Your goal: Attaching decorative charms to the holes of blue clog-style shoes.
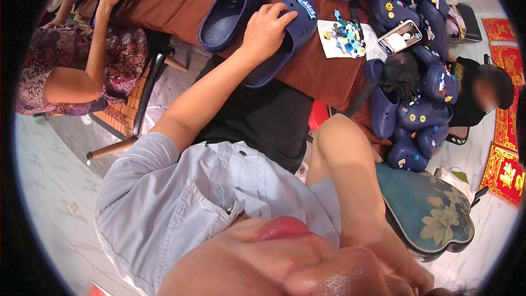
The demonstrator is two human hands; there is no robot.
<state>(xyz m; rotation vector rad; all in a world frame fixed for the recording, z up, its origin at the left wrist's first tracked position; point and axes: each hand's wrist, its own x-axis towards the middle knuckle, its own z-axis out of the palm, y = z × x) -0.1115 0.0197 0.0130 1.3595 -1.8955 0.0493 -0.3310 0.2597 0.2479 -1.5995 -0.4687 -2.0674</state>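
My left hand [267, 30] reaches across the brown-covered table and grips a navy blue clog [300, 35] by its upper. The fingers are bent, their tips beside a blue-and-white letter charm [307, 8] fixed on the clog's perforated top. Part of the clog's opening lies behind the hand and wrist. Another navy clog [230, 13] without charms lies just left of it. A heap of small coloured shoe charms [348, 35] rests on a white sheet [329, 49] to the right. My right arm is bent sharply at the elbow; my right hand [419, 277] is at the lower right edge, its fingers mostly hidden.
Several charm-covered navy clogs [422, 112] are piled at the right, with a lit phone [400, 38] among them. Plain clogs line the far edge. At the left, a person in a patterned top [118, 49] reaches to the table. Another person [466, 85] is at the right, beyond a green cushioned stool [422, 208].
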